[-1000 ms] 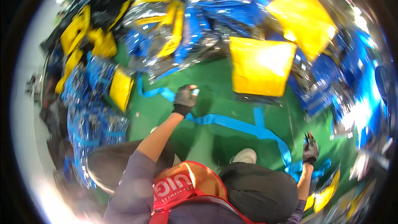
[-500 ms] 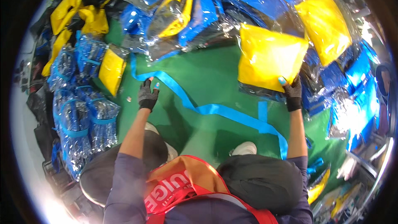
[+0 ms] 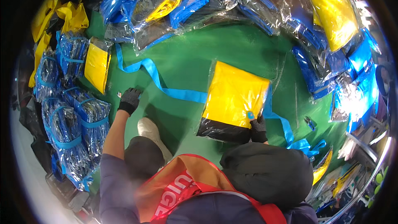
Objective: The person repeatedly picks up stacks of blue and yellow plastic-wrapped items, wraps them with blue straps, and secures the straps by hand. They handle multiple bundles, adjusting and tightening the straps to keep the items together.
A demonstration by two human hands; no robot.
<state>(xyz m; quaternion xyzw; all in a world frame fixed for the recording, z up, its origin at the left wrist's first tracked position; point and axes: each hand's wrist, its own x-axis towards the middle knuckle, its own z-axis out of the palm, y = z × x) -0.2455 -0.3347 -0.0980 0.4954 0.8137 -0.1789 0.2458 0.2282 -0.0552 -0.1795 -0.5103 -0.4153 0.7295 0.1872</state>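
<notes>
The package [image 3: 237,93] is coloured bright yellow, with a black band along its lower edge. The left hand [image 3: 130,100] and right hand [image 3: 258,127] are covered by blackish, finely speckled gloves [image 3: 131,96]. The strap [image 3: 178,94] is coloured light blue, the floor [image 3: 248,43] green; the orange-brown apron [image 3: 166,182] is edged in red.

Free: green floor [image 3: 190,54] ahead | Obstacles: yellow packet [image 3: 238,95] centre-right, blue bundles [image 3: 68,128] left

hands [image 3: 129,101]: black gloves [image 3: 259,129] | navy sleeves [image 3: 115,174] | red-edged apron [image 3: 166,188] | dark trousers [image 3: 267,172]
</notes>
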